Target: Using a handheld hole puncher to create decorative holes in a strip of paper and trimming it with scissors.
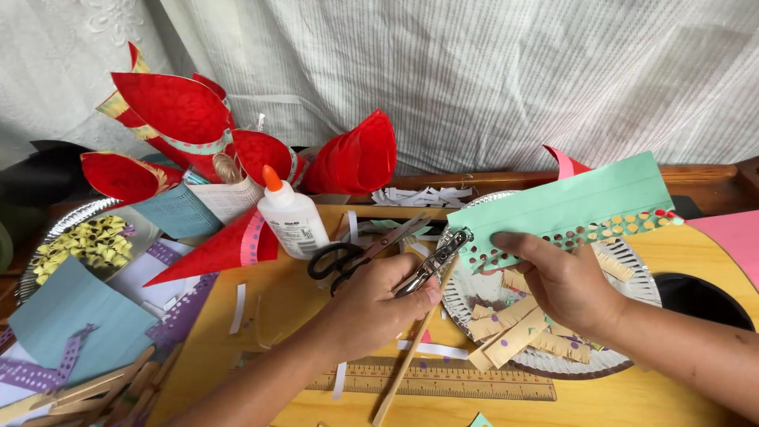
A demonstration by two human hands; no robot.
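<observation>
Fingers (411, 294) of the left hand (371, 308) are curled tight around a metal hole punch (435, 261), whose jaws sit at the left end of a mint-green paper strip (565, 207); the right hand (561, 281) pinches that strip from below, thumb on its near face, and holds it in the air over a silver paper plate (632, 277). Only the head view to go on. I note a row of round holes already along the strip's near edge, with bits of pink and yellow showing through them. Risks as I judge them: the strip is thin and held at one spot only, so a squeeze off-line could tear through to the edge or break into a neighbouring hole; it could also buckle or swing in the pinch. Materials: the punch is bright and hard, the plate foil-like with a ribbed rim, carrying fringed tan paper pieces (514, 324). To the left lie black-handled scissors (348, 255), a white glue bottle (291, 217) with an orange tip, and glossy red paper cones (182, 107). Near me, a wooden ruler (466, 385) and a thin wooden stick (407, 365) rest on the yellow table (640, 399).
</observation>
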